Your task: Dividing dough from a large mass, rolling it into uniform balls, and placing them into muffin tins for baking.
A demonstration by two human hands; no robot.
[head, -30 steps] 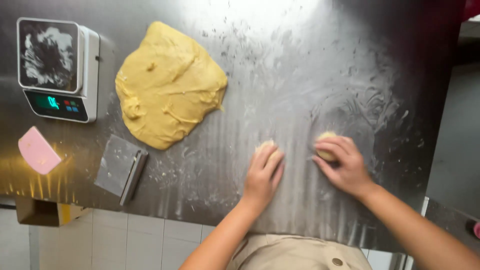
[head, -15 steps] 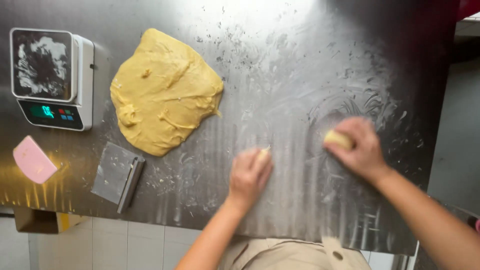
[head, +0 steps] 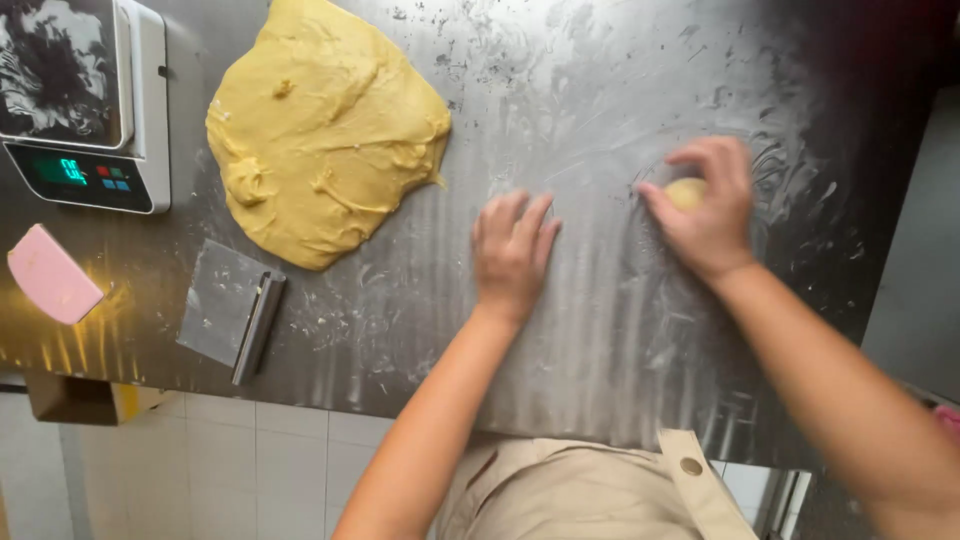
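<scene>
My right hand [head: 708, 218] is cupped over a small yellow dough ball [head: 685, 192] on the floured steel table [head: 600, 330]; the ball shows between thumb and fingers. To its left, my left hand [head: 512, 255] lies palm down on the table with its fingers slightly apart. It covers a second small dough piece, which is hidden under the palm. A large flat mass of yellow dough [head: 325, 130] lies at the far left of the table, apart from both hands.
A digital scale [head: 85, 100] with a floured platform stands at the far left. A pink plastic scraper [head: 50, 275] and a metal bench scraper [head: 232, 310] lie near the table's front left edge. Tiled floor shows below the edge.
My right hand has moved away and to the right with its dough ball. The left hand has shifted slightly, and its dough piece no longer shows.
</scene>
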